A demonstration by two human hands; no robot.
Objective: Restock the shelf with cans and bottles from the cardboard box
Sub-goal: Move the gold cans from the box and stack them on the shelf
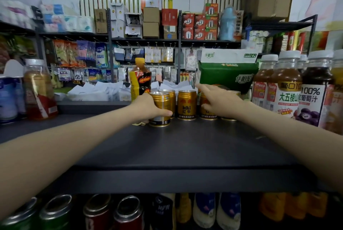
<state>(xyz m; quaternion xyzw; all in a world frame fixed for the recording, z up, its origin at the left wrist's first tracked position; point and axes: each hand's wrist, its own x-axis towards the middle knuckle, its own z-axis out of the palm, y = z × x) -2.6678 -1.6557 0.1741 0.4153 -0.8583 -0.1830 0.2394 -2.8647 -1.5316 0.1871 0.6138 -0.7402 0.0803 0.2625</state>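
Okay, far L first: blue-and-white cans (7, 98) at the shelf edge, w/ a clear jar (39, 90) carrying a gold-and-red label just beside them. Dark shelf top (185, 146) runs across the middle.

Moving R: an orange-capped bottle (140, 79) stands upright on the far side. The left hand (148, 108) is right in front of it, fingers curled round a gold can (161, 109), thumb across its near face. Can's upright, base on the shelf. A second gold can (171, 98) sits just behind it, touching.

Next R, a Red Bull can (187, 104) stands free in the row, label facing us.

Then the right hand (220, 101): spread, index finger stretched toward the far side, palm lying over a fourth can (205, 112), thumb against its wall. Another can base (229, 118) peeks out under the wrist. Behind the hand, a green carton (227, 77).

Far R: tall juice bottles (285, 88) w/ white caps, packed close together.

Down below, near edge: lower-shelf can tops (55, 209) on the L, blurred lower bottles (204, 209) to the R.
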